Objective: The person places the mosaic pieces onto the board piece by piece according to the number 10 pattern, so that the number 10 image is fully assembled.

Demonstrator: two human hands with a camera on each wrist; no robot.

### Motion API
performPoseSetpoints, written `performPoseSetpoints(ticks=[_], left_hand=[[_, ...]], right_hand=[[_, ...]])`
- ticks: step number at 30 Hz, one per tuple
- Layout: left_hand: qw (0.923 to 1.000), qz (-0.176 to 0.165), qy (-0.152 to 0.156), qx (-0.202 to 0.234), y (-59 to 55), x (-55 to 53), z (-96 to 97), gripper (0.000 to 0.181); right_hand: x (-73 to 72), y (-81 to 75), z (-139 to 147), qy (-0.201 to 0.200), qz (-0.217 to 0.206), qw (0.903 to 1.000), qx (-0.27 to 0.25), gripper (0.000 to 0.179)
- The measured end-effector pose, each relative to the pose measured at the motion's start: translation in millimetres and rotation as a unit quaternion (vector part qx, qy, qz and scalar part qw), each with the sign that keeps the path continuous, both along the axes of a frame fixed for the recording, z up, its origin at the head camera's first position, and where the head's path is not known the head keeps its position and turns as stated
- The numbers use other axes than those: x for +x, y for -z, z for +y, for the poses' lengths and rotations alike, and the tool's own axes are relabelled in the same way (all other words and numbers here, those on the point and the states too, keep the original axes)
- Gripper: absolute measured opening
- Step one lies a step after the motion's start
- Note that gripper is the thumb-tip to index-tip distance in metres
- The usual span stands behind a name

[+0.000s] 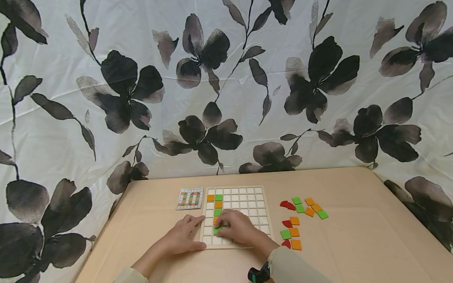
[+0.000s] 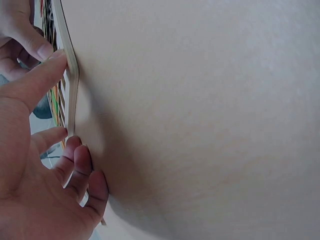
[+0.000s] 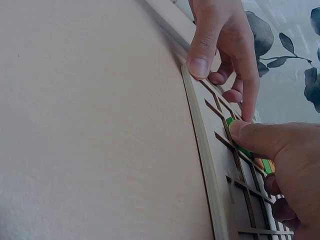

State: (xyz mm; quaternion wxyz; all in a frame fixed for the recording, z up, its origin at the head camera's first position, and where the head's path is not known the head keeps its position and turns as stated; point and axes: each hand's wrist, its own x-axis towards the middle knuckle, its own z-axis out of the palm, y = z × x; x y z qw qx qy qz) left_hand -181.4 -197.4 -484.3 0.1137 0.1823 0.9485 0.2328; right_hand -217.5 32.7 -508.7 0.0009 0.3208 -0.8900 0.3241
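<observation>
A white grid board (image 1: 248, 197) with a wooden rim lies on the table. Down its left side, orange and green tiles sit in several cells, among them a green tile (image 1: 218, 198) and an orange tile (image 1: 211, 198). My right hand (image 1: 236, 227) pinches another green tile (image 3: 243, 150) at a cell low in the second column; its fingers partly cover it. At the board's left edge, my left hand (image 1: 181, 235) rests with thumb and index finger spread, touching the rim. In the left wrist view, its remaining fingers are loosely bent beside the board.
A small card (image 1: 189, 198) with a coloured grid pattern lies left of the board's far corner. Right of the board are scattered loose orange tiles (image 1: 295, 232), green tiles (image 1: 285, 234) and red rounded pieces (image 1: 287, 224). A floral cloth (image 1: 247, 93) hangs behind the table.
</observation>
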Motion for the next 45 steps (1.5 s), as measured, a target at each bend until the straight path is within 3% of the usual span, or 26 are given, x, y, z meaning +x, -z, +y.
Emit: performPoseSetpoints(ticks=[9,27,45], left_hand=[[1.0000,0.001,0.003,0.001,-3.1,2.7,1.8,0.085],[1.0000,0.005,0.001,0.000,2.2,1.5,-0.1,0.084],[0.9999,0.001,-0.011,0.001,-0.6,4.1,1.9,0.085]], right_hand=[[1.0,1.3,-2.9,0.004,0.015,0.9999,0.002,0.007],[1.1,2.4,-0.4,-0.005,-0.007,1.0000,-0.003,0.006],[4.6,-1.3,27.9,0.006,-0.014,0.9993,-0.034,0.010]])
